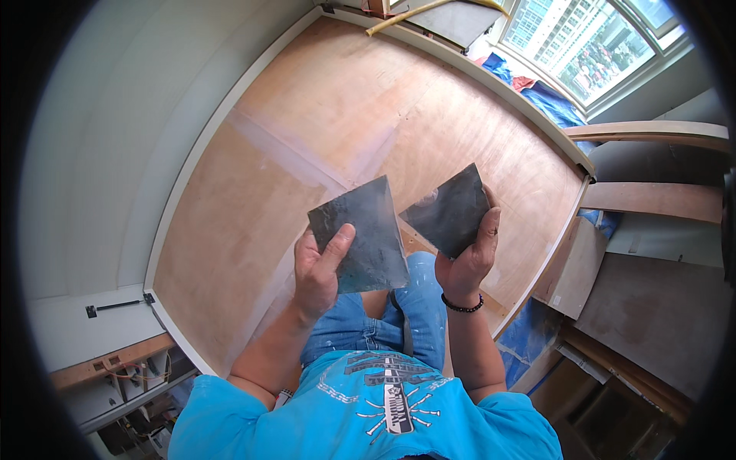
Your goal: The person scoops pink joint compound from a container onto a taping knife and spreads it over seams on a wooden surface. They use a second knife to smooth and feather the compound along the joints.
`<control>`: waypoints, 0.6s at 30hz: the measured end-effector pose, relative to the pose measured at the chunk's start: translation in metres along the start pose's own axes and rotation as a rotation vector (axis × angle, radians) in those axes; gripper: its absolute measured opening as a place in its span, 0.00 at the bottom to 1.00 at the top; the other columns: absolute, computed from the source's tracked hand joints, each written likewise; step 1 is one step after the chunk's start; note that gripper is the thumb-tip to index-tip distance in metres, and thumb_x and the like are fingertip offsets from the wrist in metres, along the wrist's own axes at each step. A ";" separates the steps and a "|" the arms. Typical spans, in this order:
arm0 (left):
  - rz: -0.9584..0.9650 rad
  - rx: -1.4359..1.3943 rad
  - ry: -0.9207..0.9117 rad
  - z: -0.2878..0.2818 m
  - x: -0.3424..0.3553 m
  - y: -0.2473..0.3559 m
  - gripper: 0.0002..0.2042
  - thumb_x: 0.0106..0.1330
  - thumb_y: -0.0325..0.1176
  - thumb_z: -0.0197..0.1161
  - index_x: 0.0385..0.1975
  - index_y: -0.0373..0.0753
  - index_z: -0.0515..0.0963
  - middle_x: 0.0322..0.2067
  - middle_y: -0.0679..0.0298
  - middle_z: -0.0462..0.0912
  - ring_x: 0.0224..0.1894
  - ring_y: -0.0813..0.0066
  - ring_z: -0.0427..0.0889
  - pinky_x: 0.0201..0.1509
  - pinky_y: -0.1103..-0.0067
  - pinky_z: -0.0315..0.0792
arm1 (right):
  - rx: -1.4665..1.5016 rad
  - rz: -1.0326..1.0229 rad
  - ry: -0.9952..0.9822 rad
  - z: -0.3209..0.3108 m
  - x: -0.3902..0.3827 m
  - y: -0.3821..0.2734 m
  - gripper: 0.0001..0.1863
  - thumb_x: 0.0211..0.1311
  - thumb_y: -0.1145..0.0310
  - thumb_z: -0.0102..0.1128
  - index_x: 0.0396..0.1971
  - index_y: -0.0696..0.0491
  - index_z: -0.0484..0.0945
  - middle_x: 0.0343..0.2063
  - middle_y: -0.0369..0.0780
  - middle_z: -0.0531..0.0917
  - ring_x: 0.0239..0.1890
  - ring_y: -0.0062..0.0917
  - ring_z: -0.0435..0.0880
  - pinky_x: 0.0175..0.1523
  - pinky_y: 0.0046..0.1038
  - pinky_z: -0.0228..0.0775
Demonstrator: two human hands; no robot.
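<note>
My left hand (316, 270) is closed on a dark grey rectangular sheet (366, 241), its thumb pressed on the upper face. The sheet looks like sandpaper, with pale scuffs and dust on it. In my right hand (469, 267) is a second dark sheet (454, 215), darker and tilted. My fingers wrap its right edge, and some of them are hidden behind it. The two pieces are held close together above my lap, with a narrow gap between them. Below them lies a broad plywood panel (222, 199) with pale, smeared joints.
A white rim (178, 192) borders the panel. At the left are a white wall (146, 123) and an open compartment with wires. Boards (652, 307) lean at the right beside blue sheeting (529, 330). A window (586, 46) and a yellow strip (406, 17) are at the far side.
</note>
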State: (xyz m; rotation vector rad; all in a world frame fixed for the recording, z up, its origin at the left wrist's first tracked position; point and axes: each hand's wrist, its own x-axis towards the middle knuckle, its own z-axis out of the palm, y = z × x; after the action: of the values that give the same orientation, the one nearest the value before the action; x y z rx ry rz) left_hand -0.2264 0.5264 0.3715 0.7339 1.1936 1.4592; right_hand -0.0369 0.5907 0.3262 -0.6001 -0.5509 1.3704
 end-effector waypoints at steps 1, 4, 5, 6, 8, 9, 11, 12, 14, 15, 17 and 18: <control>0.024 0.064 -0.006 0.003 -0.012 0.001 0.12 0.76 0.29 0.57 0.54 0.33 0.77 0.46 0.63 0.84 0.45 0.79 0.81 0.52 0.78 0.76 | -0.006 -0.039 -0.046 0.009 -0.009 -0.007 0.27 0.83 0.51 0.42 0.66 0.58 0.68 0.55 0.44 0.80 0.57 0.32 0.82 0.64 0.37 0.76; 0.011 -0.041 -0.012 0.006 -0.041 0.002 0.12 0.75 0.29 0.57 0.54 0.33 0.77 0.47 0.62 0.85 0.47 0.77 0.83 0.55 0.76 0.77 | -0.311 -0.020 -0.169 0.020 -0.043 -0.029 0.25 0.83 0.52 0.45 0.59 0.60 0.75 0.48 0.41 0.84 0.52 0.21 0.81 0.58 0.26 0.74; -0.001 -0.083 -0.006 0.008 -0.046 0.001 0.12 0.75 0.29 0.57 0.54 0.34 0.77 0.47 0.62 0.85 0.47 0.77 0.84 0.55 0.75 0.78 | -0.445 0.003 -0.213 0.021 -0.054 -0.035 0.25 0.83 0.53 0.46 0.57 0.60 0.76 0.46 0.39 0.85 0.50 0.18 0.81 0.55 0.22 0.74; 0.030 -0.091 0.020 0.011 -0.053 0.000 0.12 0.75 0.29 0.57 0.54 0.34 0.77 0.47 0.61 0.85 0.48 0.76 0.84 0.55 0.75 0.78 | -0.466 0.100 -0.249 0.021 -0.069 -0.043 0.24 0.83 0.53 0.47 0.56 0.60 0.78 0.42 0.37 0.85 0.47 0.16 0.79 0.51 0.20 0.72; 0.088 -0.103 0.071 0.014 -0.061 -0.002 0.12 0.75 0.29 0.58 0.55 0.35 0.77 0.47 0.60 0.85 0.50 0.75 0.84 0.55 0.74 0.79 | -0.553 0.169 -0.378 0.018 -0.085 -0.059 0.24 0.83 0.54 0.47 0.57 0.60 0.78 0.41 0.37 0.85 0.46 0.15 0.79 0.50 0.20 0.72; 0.193 -0.135 0.049 0.015 -0.071 -0.001 0.12 0.75 0.29 0.58 0.55 0.34 0.76 0.47 0.58 0.84 0.51 0.71 0.84 0.56 0.72 0.79 | -0.610 0.206 -0.415 0.011 -0.096 -0.071 0.24 0.83 0.54 0.46 0.58 0.60 0.78 0.41 0.36 0.85 0.45 0.15 0.80 0.50 0.20 0.72; 0.406 -0.202 -0.008 0.006 -0.090 0.014 0.13 0.77 0.31 0.58 0.56 0.33 0.76 0.48 0.55 0.83 0.54 0.63 0.84 0.58 0.67 0.80 | -0.434 0.312 -0.318 0.001 -0.118 -0.077 0.23 0.83 0.56 0.47 0.58 0.60 0.78 0.44 0.37 0.86 0.47 0.17 0.82 0.53 0.22 0.74; 0.595 -0.047 -0.103 0.005 -0.095 0.017 0.14 0.76 0.33 0.59 0.55 0.34 0.76 0.49 0.54 0.82 0.55 0.60 0.84 0.58 0.65 0.80 | -0.277 0.354 -0.215 0.004 -0.126 -0.070 0.22 0.82 0.56 0.48 0.58 0.60 0.78 0.45 0.38 0.86 0.47 0.19 0.83 0.54 0.23 0.75; 0.982 0.263 -0.283 0.003 -0.113 0.021 0.14 0.75 0.36 0.62 0.55 0.35 0.77 0.52 0.51 0.80 0.57 0.52 0.83 0.59 0.61 0.79 | 0.022 0.478 -0.029 0.001 -0.140 -0.070 0.21 0.81 0.56 0.50 0.58 0.58 0.77 0.46 0.39 0.86 0.48 0.23 0.85 0.56 0.26 0.77; 0.994 0.310 -0.465 0.003 -0.125 0.023 0.15 0.72 0.35 0.66 0.54 0.39 0.78 0.55 0.50 0.76 0.62 0.40 0.78 0.62 0.55 0.78 | 0.176 0.580 0.031 0.001 -0.144 -0.066 0.21 0.80 0.56 0.51 0.57 0.57 0.77 0.47 0.40 0.86 0.49 0.25 0.86 0.57 0.28 0.78; 1.014 0.527 -0.608 0.008 -0.142 0.019 0.21 0.62 0.38 0.75 0.56 0.49 0.81 0.60 0.54 0.75 0.68 0.44 0.73 0.69 0.54 0.73 | 0.336 0.682 0.064 0.006 -0.151 -0.066 0.20 0.79 0.56 0.52 0.57 0.56 0.77 0.48 0.41 0.85 0.49 0.28 0.87 0.57 0.31 0.80; 1.036 0.637 -0.641 0.003 -0.145 0.021 0.22 0.62 0.37 0.74 0.57 0.51 0.81 0.62 0.57 0.75 0.68 0.49 0.73 0.71 0.54 0.71 | 0.339 0.684 0.047 0.011 -0.156 -0.071 0.19 0.79 0.56 0.53 0.56 0.55 0.76 0.48 0.41 0.86 0.49 0.29 0.87 0.57 0.32 0.80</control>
State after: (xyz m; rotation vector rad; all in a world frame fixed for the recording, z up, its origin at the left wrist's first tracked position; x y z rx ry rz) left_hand -0.1949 0.3897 0.4141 2.3055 0.7430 1.3831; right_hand -0.0117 0.4295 0.3803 -0.5598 -0.0525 2.0332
